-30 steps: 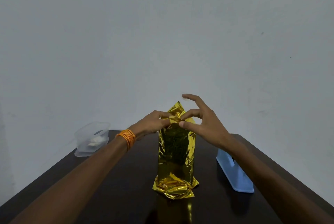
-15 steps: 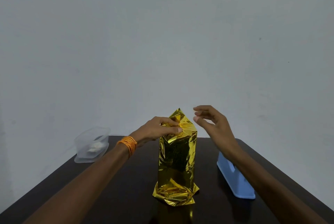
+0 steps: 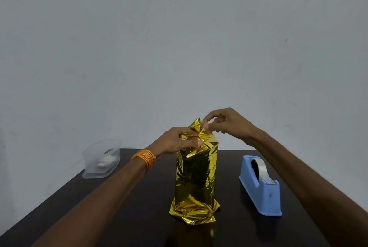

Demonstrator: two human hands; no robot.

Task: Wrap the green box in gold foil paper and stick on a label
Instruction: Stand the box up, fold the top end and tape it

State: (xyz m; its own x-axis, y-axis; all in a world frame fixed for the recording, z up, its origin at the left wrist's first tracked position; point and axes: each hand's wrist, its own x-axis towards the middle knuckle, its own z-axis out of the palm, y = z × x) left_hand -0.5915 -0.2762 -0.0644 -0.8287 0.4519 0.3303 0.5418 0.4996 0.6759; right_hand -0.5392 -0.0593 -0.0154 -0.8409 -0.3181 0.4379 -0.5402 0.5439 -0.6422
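standing upright near the middle of the dark brown wooden table (image 3: 123,222) is a tall box (image 3: 196,175), covered all round in crinkled gold foil paper (image 3: 194,208) – the box itself shows only as a dark greenish patch in the shiny front. at the foot the foil flares out in a rumpled skirt on the tabletop. both arms reach in from the near edge to the top of the package. the left hand (image 3: 175,143) is curled over the gathered foil at the upper left corner, thumb and fingers squeezing the folds together. the right hand (image 3: 227,123) is higher, forefinger and thumb nipped on the pointed flap that sticks up above the rest, the other fingers loosely bent. an orange thread band (image 3: 144,158) is wound round the left wrist. to the right of the box, well apart from it, sits a blue plastic tape dispenser (image 3: 260,189) with a roll of clear tape (image 3: 260,169) – to the left, at the far corner, a clear plastic tub (image 3: 101,159) with something pale inside. behind it all is a plain grey wall (image 3: 179,47).
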